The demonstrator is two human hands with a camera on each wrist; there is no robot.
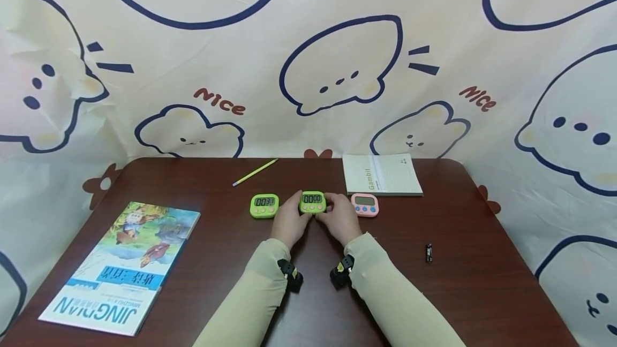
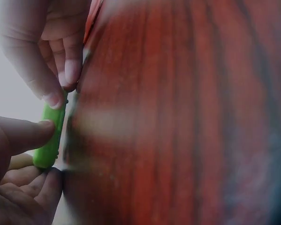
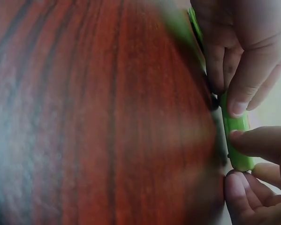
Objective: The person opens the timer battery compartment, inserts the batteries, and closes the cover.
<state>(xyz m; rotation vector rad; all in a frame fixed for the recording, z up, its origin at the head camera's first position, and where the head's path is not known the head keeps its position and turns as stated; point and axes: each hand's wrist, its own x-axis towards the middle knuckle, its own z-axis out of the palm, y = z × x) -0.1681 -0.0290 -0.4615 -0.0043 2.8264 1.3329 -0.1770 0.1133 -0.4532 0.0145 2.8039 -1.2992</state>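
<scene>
A small green digital timer (image 1: 313,202) with its display at zeros is held between both hands. My left hand (image 1: 290,221) pinches its left side, and my right hand (image 1: 342,218) pinches the right side. Both thumbs press the near edge of the green case, as the left wrist view shows with the left thumb (image 2: 30,133) and the right wrist view with the right thumb (image 3: 257,143). Left of the left hand lies another green timer (image 1: 264,206), its display reading 0031. A pink timer (image 1: 365,205) with a blank display sits right beside the right hand.
A colourful book (image 1: 120,266) lies at the left of the brown table (image 1: 217,293). Toward the back edge are a yellow-green pencil (image 1: 255,172) and a pale notebook (image 1: 383,175). One small dark battery (image 1: 429,253) lies to the right. A cartoon-printed cloth (image 1: 270,133) hangs behind.
</scene>
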